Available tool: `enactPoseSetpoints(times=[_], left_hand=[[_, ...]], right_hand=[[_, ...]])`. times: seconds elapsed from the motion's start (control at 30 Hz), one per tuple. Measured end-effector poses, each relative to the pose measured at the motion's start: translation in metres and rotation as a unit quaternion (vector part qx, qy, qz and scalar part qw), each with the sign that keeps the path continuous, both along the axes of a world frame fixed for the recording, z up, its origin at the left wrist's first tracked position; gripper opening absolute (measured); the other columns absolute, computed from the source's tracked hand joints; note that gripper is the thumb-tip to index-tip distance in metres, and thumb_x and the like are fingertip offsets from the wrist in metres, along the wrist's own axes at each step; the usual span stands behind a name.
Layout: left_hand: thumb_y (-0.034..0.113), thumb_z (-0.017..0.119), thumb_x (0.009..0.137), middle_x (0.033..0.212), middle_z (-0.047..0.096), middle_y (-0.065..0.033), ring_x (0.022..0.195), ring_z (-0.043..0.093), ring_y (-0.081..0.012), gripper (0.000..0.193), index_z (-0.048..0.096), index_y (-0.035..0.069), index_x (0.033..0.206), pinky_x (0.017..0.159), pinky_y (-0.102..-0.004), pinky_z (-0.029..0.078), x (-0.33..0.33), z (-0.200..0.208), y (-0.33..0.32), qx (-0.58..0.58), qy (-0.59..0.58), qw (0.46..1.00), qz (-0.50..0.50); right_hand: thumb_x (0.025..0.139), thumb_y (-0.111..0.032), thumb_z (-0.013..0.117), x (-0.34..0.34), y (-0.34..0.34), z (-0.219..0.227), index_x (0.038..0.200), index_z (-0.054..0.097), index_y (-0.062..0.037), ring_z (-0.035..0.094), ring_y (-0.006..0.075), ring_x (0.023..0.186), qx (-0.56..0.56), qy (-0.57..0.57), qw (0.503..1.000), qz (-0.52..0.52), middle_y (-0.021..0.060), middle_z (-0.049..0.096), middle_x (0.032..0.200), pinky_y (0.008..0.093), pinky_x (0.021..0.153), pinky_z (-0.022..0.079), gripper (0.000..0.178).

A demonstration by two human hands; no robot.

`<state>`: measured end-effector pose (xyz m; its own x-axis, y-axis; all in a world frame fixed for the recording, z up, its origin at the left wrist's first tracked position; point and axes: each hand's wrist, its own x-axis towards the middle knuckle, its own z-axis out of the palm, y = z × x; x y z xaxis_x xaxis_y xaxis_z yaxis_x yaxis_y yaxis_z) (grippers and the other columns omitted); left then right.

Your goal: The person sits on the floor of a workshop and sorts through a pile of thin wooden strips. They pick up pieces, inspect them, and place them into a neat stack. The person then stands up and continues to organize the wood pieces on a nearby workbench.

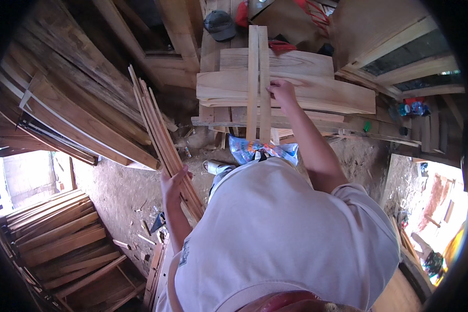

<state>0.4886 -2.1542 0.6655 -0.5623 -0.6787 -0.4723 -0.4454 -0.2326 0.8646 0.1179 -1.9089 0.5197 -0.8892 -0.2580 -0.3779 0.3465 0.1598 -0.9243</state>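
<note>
My left hand [173, 183] is closed round a bundle of long, thin wooden strips [161, 136], held slanting beside my body on the left. Ahead of me, two narrow wooden slats [252, 78] lie side by side, pointing away from me across wider planks [317, 92]. At the right-hand slat [263, 106], my right hand [283, 92] has its fingers bent in and gripping the edge. The near ends of both slats stick out past the bench toward my body.
A grey cap [220, 25] and a red object [282, 47] sit at the far side of the workbench [382, 134]. Large boards [83, 104] lean on the left. Stacked planks [62, 244] stand lower left. Wood scraps litter the dirt floor [119, 203]. A colourful plastic bag [239, 151] is by my waist.
</note>
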Motion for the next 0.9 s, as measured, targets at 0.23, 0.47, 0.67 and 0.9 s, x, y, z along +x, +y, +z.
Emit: enactPoseSetpoints(times=[0.23,0.47,0.67,0.9], left_hand=[[0.006,0.079,0.082,0.081,0.064,-0.0077,0.065,0.067,-0.0189,0.032,0.056,0.001,0.104,0.06,-0.0305,0.054,-0.001,-0.002,-0.004,0.003,0.007,1.0,-0.01],[0.006,0.078,0.082,0.082,0.065,-0.0073,0.066,0.067,-0.0178,0.031,0.057,0.001,0.105,0.061,-0.0301,0.054,-0.021,0.003,0.005,-0.007,0.012,0.999,-0.042],[0.008,0.08,0.082,0.082,0.067,-0.0066,0.067,0.067,-0.0166,0.03,0.059,0.001,0.103,0.061,-0.0302,0.054,-0.028,-0.006,0.002,-0.003,0.001,0.998,-0.062],[0.008,0.081,0.08,0.083,0.068,-0.006,0.067,0.067,-0.0153,0.033,0.061,0.001,0.105,0.062,-0.0305,0.054,-0.073,-0.008,-0.001,-0.018,-0.03,0.995,-0.089]], right_hand=[[0.092,-0.007,0.07,-0.003,0.053,0.028,0.116,0.07,0.0003,0.067,0.0148,0.089,0.027,0.063,0.997,-0.046,0.0067,0.072,0.102,0.0305,0.075,0.055,0.026],[0.094,-0.013,0.063,-0.05,0.22,0.012,0.114,0.067,-0.0036,0.069,0.0205,0.093,0.265,0.335,0.9,-0.09,0.0157,0.072,0.1,0.0344,0.083,0.053,0.022],[0.095,-0.013,0.063,-0.001,0.243,0.039,0.116,0.065,-0.0032,0.062,0.0152,0.089,0.16,0.111,0.981,0.006,0.0049,0.067,0.1,0.0322,0.081,0.05,0.023],[0.091,-0.01,0.069,0.019,0.09,0.048,0.129,0.06,-0.0027,0.061,0.0098,0.091,-0.064,0.03,0.997,-0.013,0.0006,0.064,0.105,0.026,0.074,0.051,0.039]])
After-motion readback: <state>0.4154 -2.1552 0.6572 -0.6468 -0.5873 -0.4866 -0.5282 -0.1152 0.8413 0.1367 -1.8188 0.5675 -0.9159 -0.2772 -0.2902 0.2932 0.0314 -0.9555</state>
